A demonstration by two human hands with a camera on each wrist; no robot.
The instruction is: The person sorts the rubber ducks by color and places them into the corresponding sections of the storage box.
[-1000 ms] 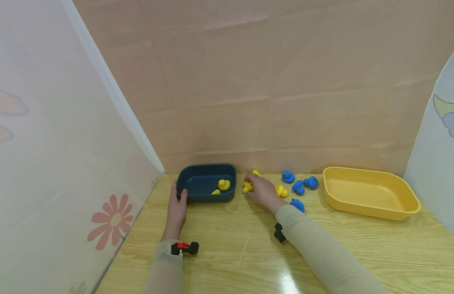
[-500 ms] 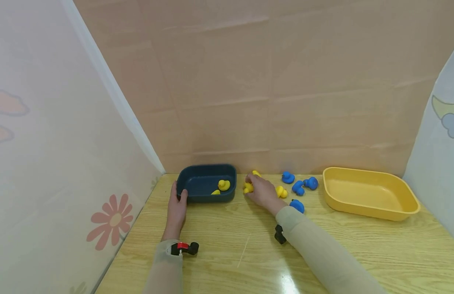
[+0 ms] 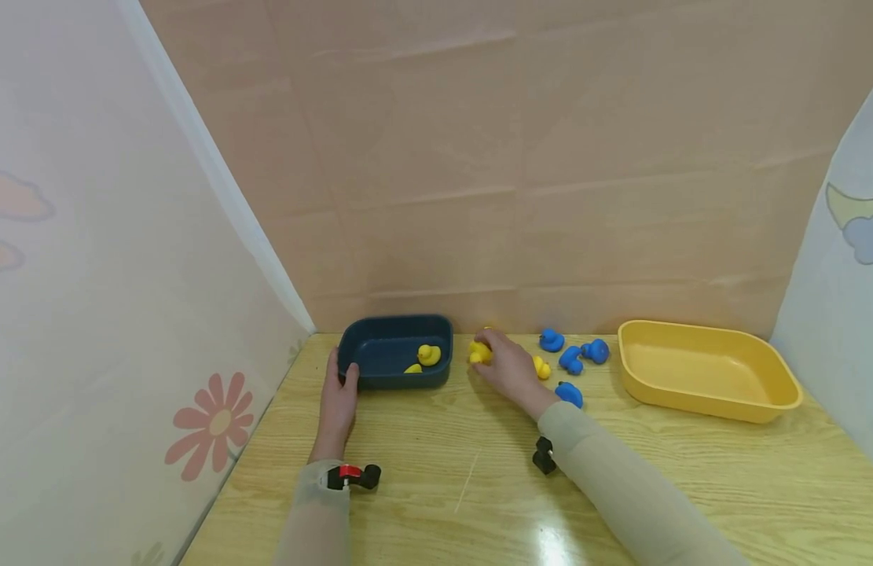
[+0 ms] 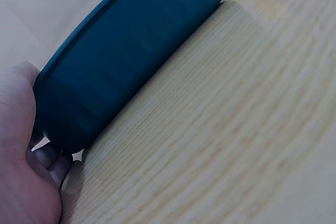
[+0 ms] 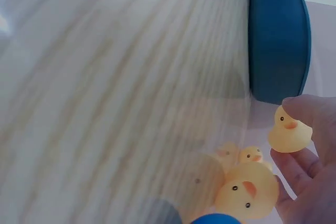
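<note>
My left hand (image 3: 339, 405) grips the near left corner of a dark blue bin (image 3: 401, 382), thumb on its side, as the left wrist view also shows. Inside the bin are a yellow rubber duck (image 3: 428, 355) and, partly hidden by the front wall, another yellow shape (image 3: 412, 369). To the right of the bin, my right hand (image 3: 512, 369) pinches a yellow rubber duck (image 5: 289, 135) between thumb and fingers, seemingly just off the table. Behind that hand, a yellow duck (image 3: 542, 367) sits partly covered. Two other yellow ducks show below the held one in the right wrist view, the larger duck (image 5: 247, 190) nearest.
Several blue rubber ducks (image 3: 570, 360) lie right of my right hand; one blue duck (image 3: 569, 395) is close to the wrist. A yellow bin (image 3: 712, 403) with nothing in it stands at the right. A papered wall (image 3: 521, 236) rises behind the wooden table (image 3: 422, 472).
My right hand has lifted slightly with the yellow duck, which has moved up and a little right. The yellow duck behind it is now mostly covered. My left hand stays on the dark blue bin.
</note>
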